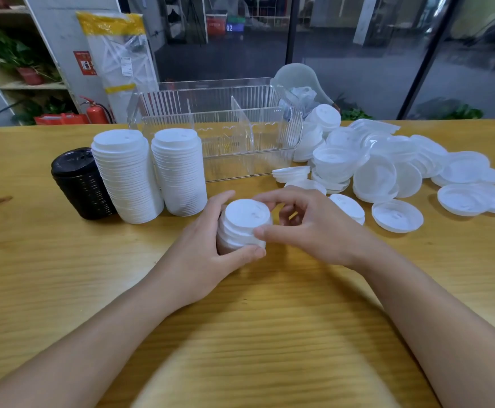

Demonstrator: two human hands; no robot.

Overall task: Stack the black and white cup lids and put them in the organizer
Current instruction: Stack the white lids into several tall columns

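At frame centre, the left hand (208, 245) cups a short stack of white plastic cup lids (244, 226); the right hand (296, 228) pinches its top lid. Best to seat rims squarely before pressing down.

Lid stacks (149, 178) left of organizer (219, 128), loose lids (387, 172) right.

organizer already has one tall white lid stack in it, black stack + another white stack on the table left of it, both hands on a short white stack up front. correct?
Not quite. The head view shows the clear organizer holding no lids; both tall white stacks stand on the table beside the black stack, left of it. The rest holds: the left hand and right hand both grip the short white stack up front.
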